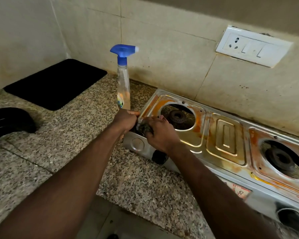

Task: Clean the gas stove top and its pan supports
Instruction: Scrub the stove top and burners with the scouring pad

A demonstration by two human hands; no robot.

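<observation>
The steel gas stove [224, 140] lies on the granite counter with orange stains around both burner openings. The left burner [177, 117] and right burner [281, 157] are bare, with no pan supports on them. Black pan supports [9, 124] lie on the counter at the far left. My right hand [160, 135] grips a dark scrubber [144, 128] against the stove's front left corner. My left hand [126, 119] holds the base of an upright clear spray bottle [123, 85] with a blue trigger head, right beside that corner.
A black mat [55, 83] lies at the back left of the counter. A white switch and socket plate [254, 46] is on the tiled wall behind the stove. Two black knobs [160, 157] [290, 219] stick out of the stove's front. The counter edge runs below my arms.
</observation>
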